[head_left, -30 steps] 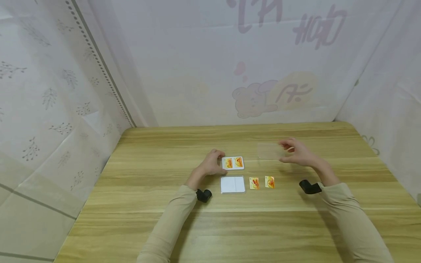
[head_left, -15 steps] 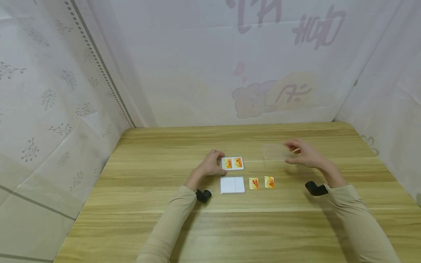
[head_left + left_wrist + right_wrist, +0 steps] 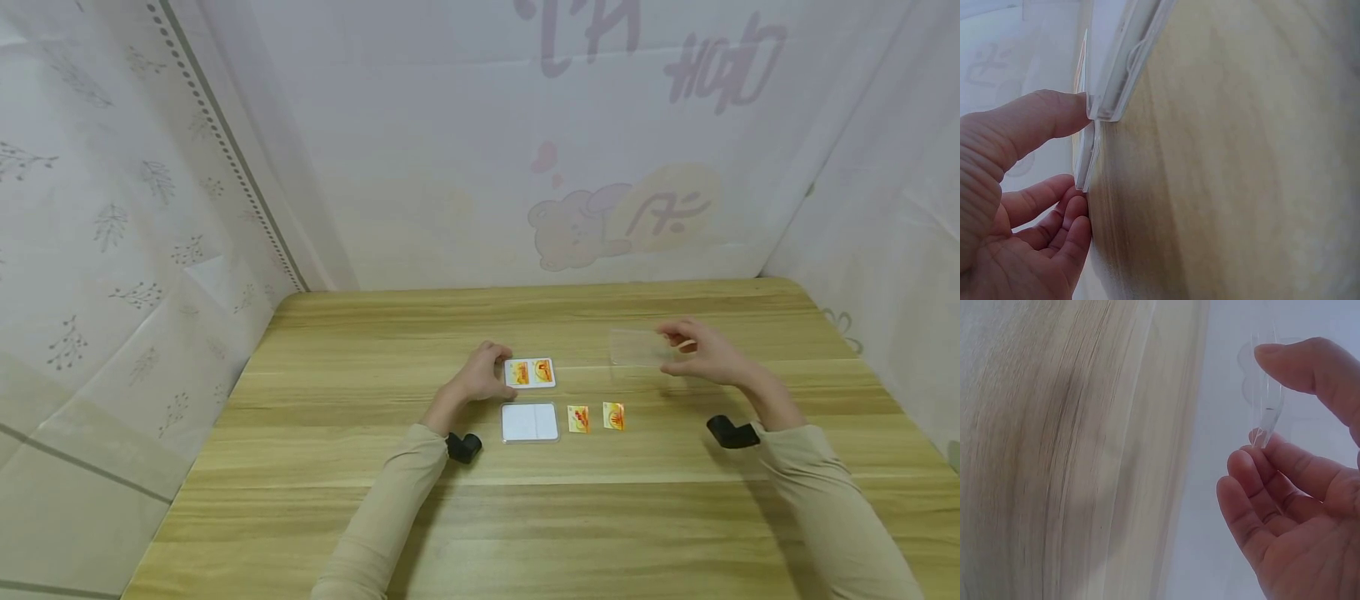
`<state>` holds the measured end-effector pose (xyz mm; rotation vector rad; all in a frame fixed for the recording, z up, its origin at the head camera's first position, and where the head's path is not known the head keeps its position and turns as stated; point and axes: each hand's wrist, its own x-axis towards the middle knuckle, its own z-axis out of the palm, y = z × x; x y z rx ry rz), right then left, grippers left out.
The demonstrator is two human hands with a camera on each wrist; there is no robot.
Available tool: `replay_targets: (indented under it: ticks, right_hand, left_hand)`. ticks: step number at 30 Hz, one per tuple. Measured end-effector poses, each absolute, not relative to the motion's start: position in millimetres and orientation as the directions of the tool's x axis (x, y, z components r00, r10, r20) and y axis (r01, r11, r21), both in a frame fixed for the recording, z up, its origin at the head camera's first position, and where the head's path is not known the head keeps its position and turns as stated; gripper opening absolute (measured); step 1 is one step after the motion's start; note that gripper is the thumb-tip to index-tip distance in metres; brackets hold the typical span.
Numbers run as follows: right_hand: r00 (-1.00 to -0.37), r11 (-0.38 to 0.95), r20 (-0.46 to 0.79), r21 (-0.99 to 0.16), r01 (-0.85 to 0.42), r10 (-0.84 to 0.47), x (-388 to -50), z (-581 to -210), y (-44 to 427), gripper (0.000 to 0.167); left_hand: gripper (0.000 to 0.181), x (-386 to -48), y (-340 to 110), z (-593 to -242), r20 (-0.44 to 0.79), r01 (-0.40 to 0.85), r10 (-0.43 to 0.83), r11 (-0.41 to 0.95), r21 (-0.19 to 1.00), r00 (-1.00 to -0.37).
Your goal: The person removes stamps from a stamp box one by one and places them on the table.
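At the table's middle, my left hand [image 3: 480, 372] holds a flat white case [image 3: 529, 384] by its left end, thumb and fingers at opposite edges. Two small red-and-yellow stamp-like cards [image 3: 543, 370] lie side by side in this case. In the left wrist view, the case's clear edge [image 3: 1087, 164] shows between thumb and fingers. My right hand [image 3: 705, 353] pinches a thin clear plastic cover [image 3: 637, 348], raised above the table to the right. The right wrist view shows the clear cover [image 3: 1266, 422] nearly edge-on between thumb and fingertips.
Nearer me lies a second white case [image 3: 530, 422] with a clear rim and no cards in it. To its right, one loose stamp-like card [image 3: 578, 418] and another card [image 3: 613, 416] lie on the wooden table [image 3: 570, 533]. Printed cloth [image 3: 420, 150] hangs behind.
My right hand has moved a little to the right, carrying the clear plastic cover away from the held case. The left hand, both cases and the loose cards have stayed in place.
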<state>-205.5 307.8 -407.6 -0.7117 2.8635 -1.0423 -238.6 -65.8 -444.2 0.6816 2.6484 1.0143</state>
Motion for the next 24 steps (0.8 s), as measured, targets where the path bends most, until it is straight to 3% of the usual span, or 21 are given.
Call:
replay_targets:
  ticks: [24]
  right_hand:
    - [-0.885, 0.696, 0.18, -0.558, -0.452, -0.43, -200.6, -411.5, 329.0, 0.055]
  left_hand:
    - [0.064, -238.9, -65.0, -444.9, -0.059, 0.326, 0.487, 0.666, 0.671, -0.871]
